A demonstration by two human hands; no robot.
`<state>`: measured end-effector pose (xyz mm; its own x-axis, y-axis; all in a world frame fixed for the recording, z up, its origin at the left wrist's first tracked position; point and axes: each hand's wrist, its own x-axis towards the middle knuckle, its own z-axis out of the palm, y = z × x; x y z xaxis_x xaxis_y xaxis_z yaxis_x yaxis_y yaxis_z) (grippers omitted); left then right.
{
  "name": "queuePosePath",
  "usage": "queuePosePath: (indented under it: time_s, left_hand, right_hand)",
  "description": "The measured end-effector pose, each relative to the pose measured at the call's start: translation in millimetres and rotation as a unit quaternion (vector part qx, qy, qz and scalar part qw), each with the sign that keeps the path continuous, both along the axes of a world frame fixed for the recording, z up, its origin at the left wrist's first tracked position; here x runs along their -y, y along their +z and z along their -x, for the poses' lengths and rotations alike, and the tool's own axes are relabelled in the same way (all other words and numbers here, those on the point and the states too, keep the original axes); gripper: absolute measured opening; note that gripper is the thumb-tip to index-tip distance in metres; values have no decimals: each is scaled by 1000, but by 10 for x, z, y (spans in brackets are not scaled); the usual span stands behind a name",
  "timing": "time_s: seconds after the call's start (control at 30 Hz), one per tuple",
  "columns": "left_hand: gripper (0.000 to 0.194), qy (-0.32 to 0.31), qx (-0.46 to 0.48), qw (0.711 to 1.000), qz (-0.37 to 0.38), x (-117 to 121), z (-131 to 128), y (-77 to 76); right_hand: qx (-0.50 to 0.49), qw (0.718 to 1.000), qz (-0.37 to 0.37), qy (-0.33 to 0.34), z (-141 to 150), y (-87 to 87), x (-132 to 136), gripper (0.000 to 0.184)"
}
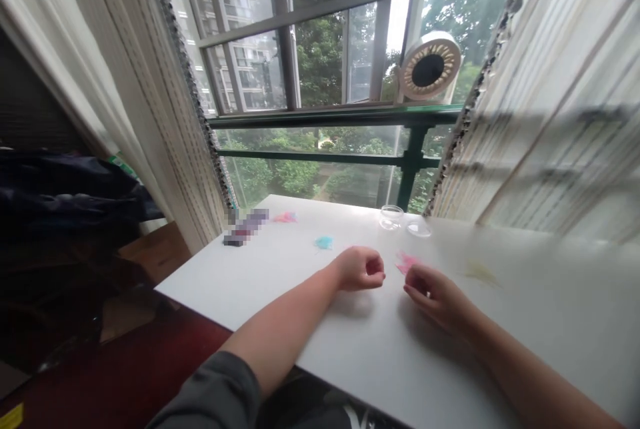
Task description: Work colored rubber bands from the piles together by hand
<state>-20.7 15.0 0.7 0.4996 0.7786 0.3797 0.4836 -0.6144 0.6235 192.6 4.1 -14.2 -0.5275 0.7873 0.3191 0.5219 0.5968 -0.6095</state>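
Observation:
My left hand (359, 269) hovers above the middle of the white table (250, 295), its fingers curled into a pinch. Opposite it, a short gap away, my right hand (434, 294) is also closed with fingertips together. Whatever either pinch holds, if anything, is too small to make out. Just behind my right hand lies a small loose pile of pink pieces (409, 261). A light-blue pile (324, 243) is beyond my left wrist. Farther off sits a pink pile with some blue (286, 217), and right of my right hand is a pale yellowish pile (481, 273).
A clear round tub (391, 217) stands near the table's far edge, with a clear lid-like disc (419, 229) beside it. At the far left corner lies a blurred-out dark object (246, 227). A round white fan (430, 67) stands by the window, between curtains (540, 149).

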Motion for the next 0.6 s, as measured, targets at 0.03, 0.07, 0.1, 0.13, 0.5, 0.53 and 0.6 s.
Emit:
queuePosePath:
  time_s: [0.03,0.07,0.1,0.13,0.5,0.53,0.6]
  left_hand:
    - [6,12,8,1000,7,-23,49,9]
    - [7,25,17,999,15,-47,105,23]
    - [9,38,24,999,20,-71,168,42]
    - [10,51,28,998,23,-96,237,66]
    - [22,206,50,977,16,-313,898,124]
    - [23,208,53,977,18,-326,920,114]
    - [23,210,53,976,22,-348,962,105]
  right_hand:
    - [3,1000,3,-3,-21,-20,-16,15]
    - [5,1000,9,-3,-39,-38,-31,16]
    - [8,1000,13,-4,-53,-55,-43,18]
    - [12,1000,17,-5,-63,-69,-51,19]
    - [50,998,22,-8,-56,-89,-59,23]
    - [50,998,22,-10,-54,-86,-59,24]
    - [52,998,20,-10,-48,-75,-55,24]
